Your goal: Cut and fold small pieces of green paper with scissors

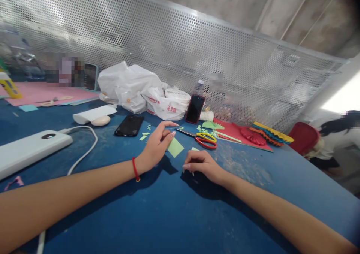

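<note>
My left hand (155, 149), with a red cord bracelet (135, 169) at the wrist, is held over the table, index finger and thumb stretched apart and the other fingers bent. It grips nothing that I can see. A light green paper piece (176, 148) lies just beyond its thumb. My right hand (204, 166) is close to the tabletop with its fingers curled in; no object shows at the fingertips. Behind its knuckles a bit of green paper (194, 149) peeks out. Scissors (206, 139) with yellow and red handles lie beyond both hands, blades toward the left.
A black phone (129, 125), white power bank (36, 149) and cable (84, 154) are at left. White plastic bags (129, 85) and an upright phone (195, 109) stand by the perforated metal panel (157, 33). Red paper (225, 124) and folded paper (271, 132) lie right, near a person (337, 145).
</note>
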`<state>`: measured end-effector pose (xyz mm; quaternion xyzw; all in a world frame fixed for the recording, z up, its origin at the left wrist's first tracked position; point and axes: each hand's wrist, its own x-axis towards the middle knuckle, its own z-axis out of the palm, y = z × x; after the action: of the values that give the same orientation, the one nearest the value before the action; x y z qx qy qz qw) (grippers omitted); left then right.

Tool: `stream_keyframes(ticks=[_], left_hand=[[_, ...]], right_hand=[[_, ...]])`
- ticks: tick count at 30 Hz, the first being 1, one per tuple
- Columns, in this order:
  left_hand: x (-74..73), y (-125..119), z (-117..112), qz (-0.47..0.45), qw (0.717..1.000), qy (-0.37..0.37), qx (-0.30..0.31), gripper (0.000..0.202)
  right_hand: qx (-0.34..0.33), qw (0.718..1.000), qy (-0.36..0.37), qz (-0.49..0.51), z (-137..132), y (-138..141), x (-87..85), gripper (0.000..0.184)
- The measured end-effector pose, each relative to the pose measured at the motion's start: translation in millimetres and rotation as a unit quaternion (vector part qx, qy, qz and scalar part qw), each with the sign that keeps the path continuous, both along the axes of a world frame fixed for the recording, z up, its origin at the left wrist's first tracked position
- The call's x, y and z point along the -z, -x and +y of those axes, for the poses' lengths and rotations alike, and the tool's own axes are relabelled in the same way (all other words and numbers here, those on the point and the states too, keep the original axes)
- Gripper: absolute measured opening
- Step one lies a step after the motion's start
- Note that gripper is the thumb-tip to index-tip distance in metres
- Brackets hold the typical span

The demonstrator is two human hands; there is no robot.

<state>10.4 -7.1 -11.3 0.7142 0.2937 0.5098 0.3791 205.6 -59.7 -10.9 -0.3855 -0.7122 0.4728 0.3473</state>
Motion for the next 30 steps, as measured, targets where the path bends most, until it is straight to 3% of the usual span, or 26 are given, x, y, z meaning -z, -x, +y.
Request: stream_keyframes(ticks=[4, 10, 16, 21, 25, 30], left_hand=[[-0.6, -0.5, -4.0, 0.02, 1.0, -0.001, 0.01, 0.026], [1.5, -2.8, -14.0, 0.069, 0.996, -0.023, 0.058, 0.028], [4.1, -4.9, -5.1, 0.045, 0.988, 0.075, 0.127, 0.03], [2.7, -5.1, 0.7, 0.048, 0.977, 0.147, 0.143, 0.027], [2.2, -5.4, 0.2, 0.053, 0.979, 0.144, 0.13, 0.029], [0.9, -5.9, -1.8, 0.063, 0.977, 0.129, 0.16, 0.029]], right_hand=[[0.079, 0.99, 0.048, 0.106, 4.9, -1.0, 7.7, 0.027], [0.023, 0.998, 0.026, 0.058, 0.2, 1.4, 6.0, 0.028], [0.125, 0.985, 0.027, 0.113, 4.5, -0.5, 8.3, 0.031], [0.141, 0.984, 0.022, 0.111, 8.8, -0.5, 11.2, 0.032], [0.154, 0.982, -0.048, 0.094, 5.5, 0.7, 11.4, 0.034], [0.162, 0.975, -0.147, -0.023, -2.4, 1.2, 8.6, 0.029]])
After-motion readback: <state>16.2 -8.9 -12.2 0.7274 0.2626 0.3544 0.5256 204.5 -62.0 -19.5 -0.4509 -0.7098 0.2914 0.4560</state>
